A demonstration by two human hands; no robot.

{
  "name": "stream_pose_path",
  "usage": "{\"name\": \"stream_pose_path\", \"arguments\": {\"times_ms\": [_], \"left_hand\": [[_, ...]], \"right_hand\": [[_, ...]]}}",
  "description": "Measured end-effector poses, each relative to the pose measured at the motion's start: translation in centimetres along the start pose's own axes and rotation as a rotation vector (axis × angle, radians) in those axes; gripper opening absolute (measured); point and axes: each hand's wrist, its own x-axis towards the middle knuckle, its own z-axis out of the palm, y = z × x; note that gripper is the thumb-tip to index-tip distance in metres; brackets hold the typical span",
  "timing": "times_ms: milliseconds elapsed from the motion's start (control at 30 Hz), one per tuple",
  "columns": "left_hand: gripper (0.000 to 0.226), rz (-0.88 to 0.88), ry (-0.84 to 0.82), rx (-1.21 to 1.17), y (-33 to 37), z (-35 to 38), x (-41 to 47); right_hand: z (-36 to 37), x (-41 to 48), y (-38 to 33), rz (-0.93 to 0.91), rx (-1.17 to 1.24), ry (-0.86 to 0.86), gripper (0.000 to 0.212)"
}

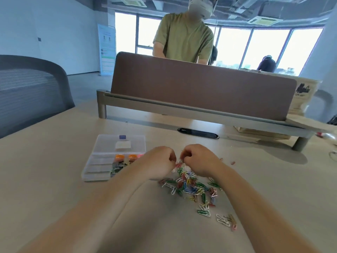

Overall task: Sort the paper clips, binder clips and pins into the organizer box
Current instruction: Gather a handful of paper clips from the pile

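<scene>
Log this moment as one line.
left hand, right hand: pinching clip bunch | paper clip pile: loose on table | organizer box: open, partly filled

bright windows (235, 46) behind a brown desk divider (200, 86), white wall (54, 33), grey mesh chair (31, 88) at left.

1 head-worn wide-angle view, looking forward and down over the counter (54, 179). The left hand (158, 162) and right hand (199, 159) sit close below the lens at frame centre; a divider panel (200, 92) and windows (235, 46) fill the farther upper half.
</scene>
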Motion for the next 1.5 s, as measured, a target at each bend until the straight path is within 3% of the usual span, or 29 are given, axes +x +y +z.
{"name": "stream_pose_path", "arguments": {"times_ms": [133, 300, 433, 533, 1000, 1300, 1433, 1500], "left_hand": [[0.042, -0.059, -0.036, 0.044, 0.8, 2.2, 2.8], [0.048, -0.087, -0.053, 0.116, 1.2, 4.0, 6.7], [0.039, -0.064, -0.07, 0.123, 1.4, 5.1, 9.7], [0.048, -0.065, -0.106, 0.141, 1.1, 5.9, 11.2], [0.06, 0.059, -0.235, 0.126, 3.7, 7.1, 5.8], [0.053, 0.074, -0.221, 0.092, 5.4, 8.3, 4.9], [0.05, 0.072, -0.185, 0.069, 5.5, 8.4, 6.6], [0.052, 0.055, -0.198, 0.073, 5.6, 8.5, 7.4]], "right_hand": [[-0.2, 0.4, 3.5, 0.076, -0.015, -0.003, 0.034], [0.3, 3.2, 6.0, 0.115, -0.01, -0.037, 0.045], [1.3, 5.6, 7.3, 0.126, 0.004, -0.072, 0.044], [1.6, 6.1, 8.1, 0.064, 0.005, -0.113, 0.035], [-1.1, -0.7, 9.5, 0.0, 0.004, -0.197, 0.053], [-2.3, -2.8, 11.8, 0.076, 0.184, 0.004, 0.041], [-2.8, -1.7, 13.9, 0.175, 0.107, 0.084, 0.042], [-2.7, -0.8, 14.9, 0.195, 0.045, 0.043, 0.045]]}}
